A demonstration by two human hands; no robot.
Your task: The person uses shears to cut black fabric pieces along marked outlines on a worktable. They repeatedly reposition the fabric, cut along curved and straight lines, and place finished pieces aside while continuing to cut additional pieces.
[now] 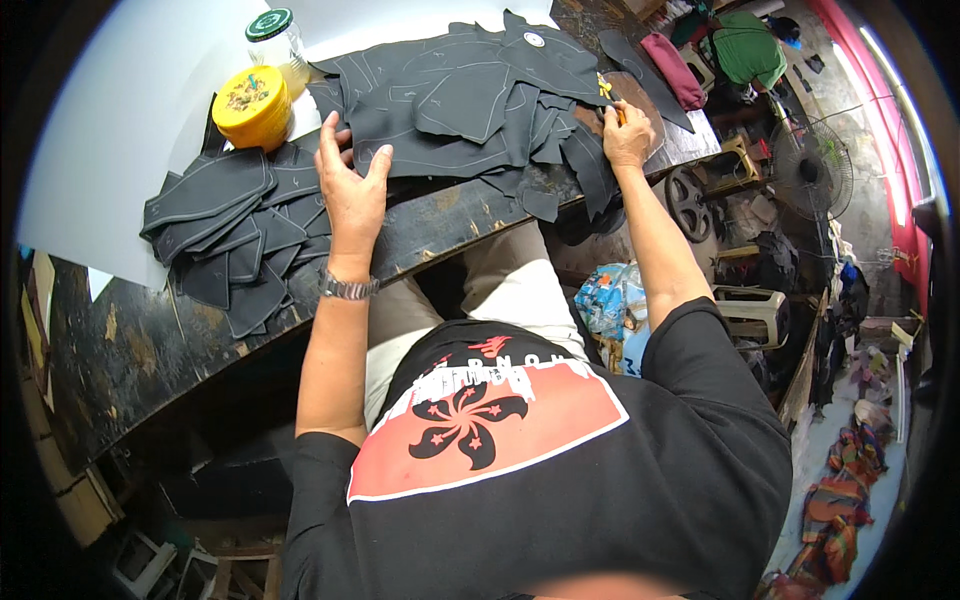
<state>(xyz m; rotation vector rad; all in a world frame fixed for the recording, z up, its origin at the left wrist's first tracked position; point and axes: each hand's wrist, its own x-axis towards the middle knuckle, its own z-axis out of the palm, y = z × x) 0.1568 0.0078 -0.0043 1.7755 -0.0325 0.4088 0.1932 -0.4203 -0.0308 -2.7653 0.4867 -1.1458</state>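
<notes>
My left hand [352, 190] is raised with thumb and fingers spread, beside the left edge of a large dark sheet [400, 148] marked with pale outlines. Nothing is held in it. At the sheet's right end, my right hand [630, 138] has its fingers curled round a small orange thing [622, 117], mostly hidden by the fingers. A small yellow thing [604, 86] lies just beyond those fingertips. Several irregular dark cut pieces [460, 105] overlap on top of the sheet. To the left of my left hand is a loose pile of outlined dark pieces [225, 205], partly hanging over the table edge.
A yellow round tub [252, 112] and a glass jar with a green lid [280, 45] stand behind the pile. The worn black table [150, 345] has its front edge before my legs. A maroon pouch [674, 70] lies far right; a fan [810, 168] stands beyond.
</notes>
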